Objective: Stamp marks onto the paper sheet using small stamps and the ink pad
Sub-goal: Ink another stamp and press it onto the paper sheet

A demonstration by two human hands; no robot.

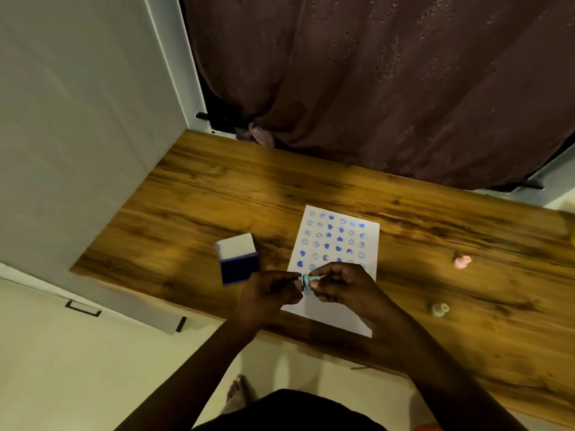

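Note:
A white paper sheet (339, 241) lies on the wooden table (217, 200), covered in rows of blue stamped faces and hearts. Both my hands meet over its near half. My left hand (267, 295) and my right hand (339, 286) pinch a small pale green stamp (306, 279) between their fingertips, held sideways just above the paper. The ink pad (238, 259), open with its white lid raised and dark blue pad showing, sits left of the sheet. A pink stamp (461, 261) and a cream stamp (439, 309) lie on the table to the right.
A dark brown curtain (389, 88) hangs behind the table's far edge. A white cabinet door (77, 135) stands at the left. My foot (238, 393) shows on the pale floor below the table's near edge.

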